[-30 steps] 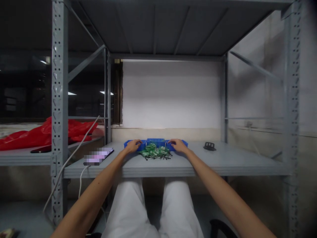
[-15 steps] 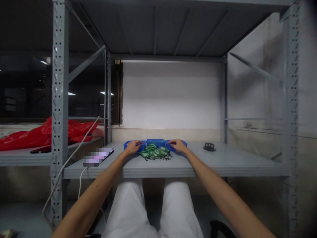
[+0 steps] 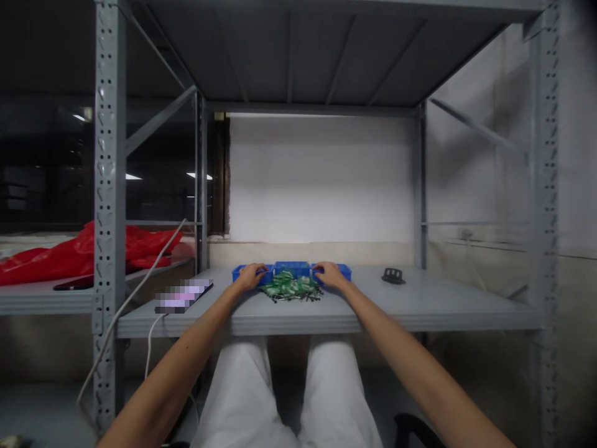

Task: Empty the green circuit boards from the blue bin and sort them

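A row of low blue bins stands on the grey shelf, straight ahead of me. A heap of small green parts with dark pins lies in front of the bins. My left hand rests on the left bin's front edge, fingers curled over it. My right hand lies on the right bin's front edge, close to the heap. Whether either hand truly grips a bin is too small to tell.
A phone with a white cable lies at the shelf's left. A small black object sits to the right of the bins. Red plastic sheeting covers the neighbouring shelf on the left. Steel uprights frame the bay.
My right hand has slid a little to the left along the bins, toward the heap. The left hand stays where it was.
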The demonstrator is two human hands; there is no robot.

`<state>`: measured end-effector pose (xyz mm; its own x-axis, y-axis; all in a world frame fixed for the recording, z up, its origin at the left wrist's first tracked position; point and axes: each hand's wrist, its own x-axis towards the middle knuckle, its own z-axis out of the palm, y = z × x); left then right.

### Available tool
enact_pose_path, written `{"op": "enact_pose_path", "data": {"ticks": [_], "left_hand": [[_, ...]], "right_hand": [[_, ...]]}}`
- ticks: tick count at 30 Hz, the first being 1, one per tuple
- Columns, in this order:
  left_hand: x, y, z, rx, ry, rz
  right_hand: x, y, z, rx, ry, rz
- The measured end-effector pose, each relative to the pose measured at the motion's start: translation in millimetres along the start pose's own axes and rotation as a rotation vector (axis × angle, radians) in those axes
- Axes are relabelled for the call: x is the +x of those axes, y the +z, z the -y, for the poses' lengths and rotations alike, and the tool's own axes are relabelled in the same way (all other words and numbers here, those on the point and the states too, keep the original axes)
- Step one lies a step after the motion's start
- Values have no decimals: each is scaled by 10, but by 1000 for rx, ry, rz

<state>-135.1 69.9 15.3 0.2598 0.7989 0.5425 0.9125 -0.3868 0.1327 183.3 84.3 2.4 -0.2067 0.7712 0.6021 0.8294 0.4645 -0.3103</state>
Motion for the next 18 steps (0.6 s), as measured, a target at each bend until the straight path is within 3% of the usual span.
{"op": "enact_pose_path", "data": {"ticks": [18], "left_hand": [[128,-6,23,-4,-36,46]], "right_hand": [[70,-10,-173,99,6,22]]}}
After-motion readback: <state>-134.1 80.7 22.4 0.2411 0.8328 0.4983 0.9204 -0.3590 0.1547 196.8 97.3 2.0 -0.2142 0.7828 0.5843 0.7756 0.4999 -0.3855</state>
